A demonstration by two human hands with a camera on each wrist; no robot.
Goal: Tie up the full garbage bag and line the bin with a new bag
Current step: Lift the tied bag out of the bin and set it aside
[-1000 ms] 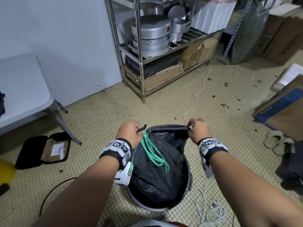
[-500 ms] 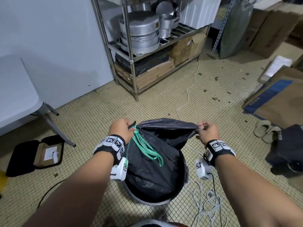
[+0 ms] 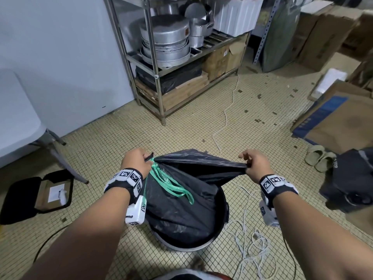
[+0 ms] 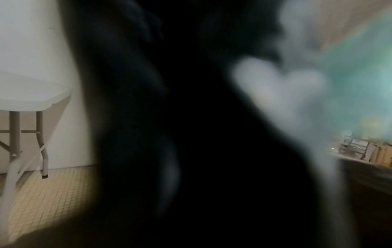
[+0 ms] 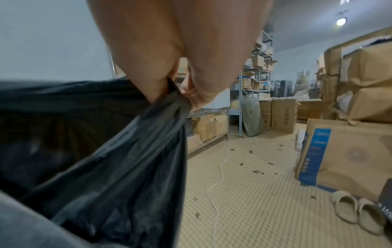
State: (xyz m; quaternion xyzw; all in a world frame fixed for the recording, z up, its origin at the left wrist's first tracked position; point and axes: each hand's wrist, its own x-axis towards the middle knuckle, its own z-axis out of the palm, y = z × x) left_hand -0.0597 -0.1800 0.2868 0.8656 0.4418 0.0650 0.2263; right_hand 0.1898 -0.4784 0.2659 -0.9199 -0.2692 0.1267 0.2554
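Observation:
A round grey bin (image 3: 220, 235) stands on the tiled floor below me with a black garbage bag (image 3: 181, 209) in it. The bag's mouth is stretched wide between my hands, above the bin. My left hand (image 3: 139, 162) grips the bag's left edge together with a bundle of green plastic strips (image 3: 171, 184) that hangs down over the bag. My right hand (image 3: 250, 160) pinches the bag's right edge (image 5: 169, 107) between thumb and fingers. The left wrist view is dark and blurred, with only a teal smear (image 4: 356, 80) at the right.
A metal shelf rack (image 3: 161, 77) with pans stands ahead. A folding table (image 3: 18, 118) is at the left, an open black case (image 3: 38, 195) beneath it. White cord (image 3: 248, 245) lies by the bin. Cardboard boxes (image 3: 335, 122), slippers (image 3: 319, 156) and a dark bag (image 3: 353, 178) sit at the right.
My hands have moved apart, the right one going farther right, so the bag's mouth is stretched wider. The view has shifted a little.

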